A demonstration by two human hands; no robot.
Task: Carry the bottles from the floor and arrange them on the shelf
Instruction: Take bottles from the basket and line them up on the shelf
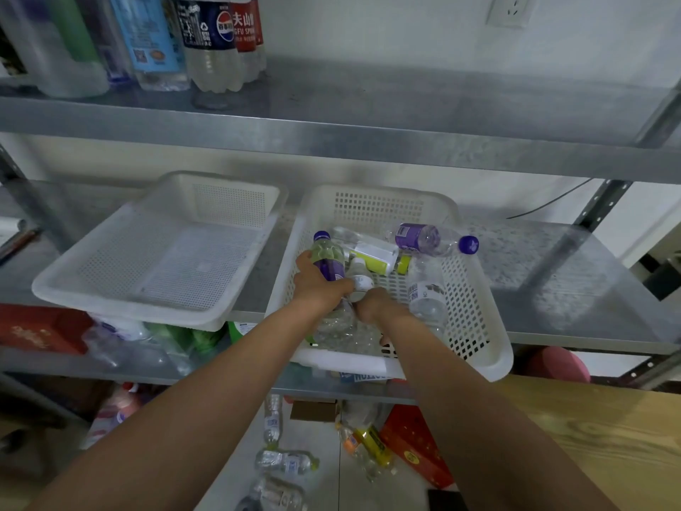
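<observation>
1. An empty tray (110, 285) sits on the shelf (552, 282), left of the left fingers.
2. Left hand (318, 285): fingers wrap a purple bottle (326, 254) inside the basket (475, 326).
3. Right hand (374, 307): just beside the left fingers, its fingers are hidden, so I cannot tell their grip.
4. A second purple bottle (429, 239) lies on the basket's far rim.
5. Floor bottles (285, 462) lie below both hands.

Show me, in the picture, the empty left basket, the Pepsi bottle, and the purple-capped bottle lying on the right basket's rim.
empty left basket (177, 263), head view, on its bare mesh floor.
Pepsi bottle (208, 29), head view, on its dark label.
purple-capped bottle (429, 238), head view, on its clear body.
</observation>
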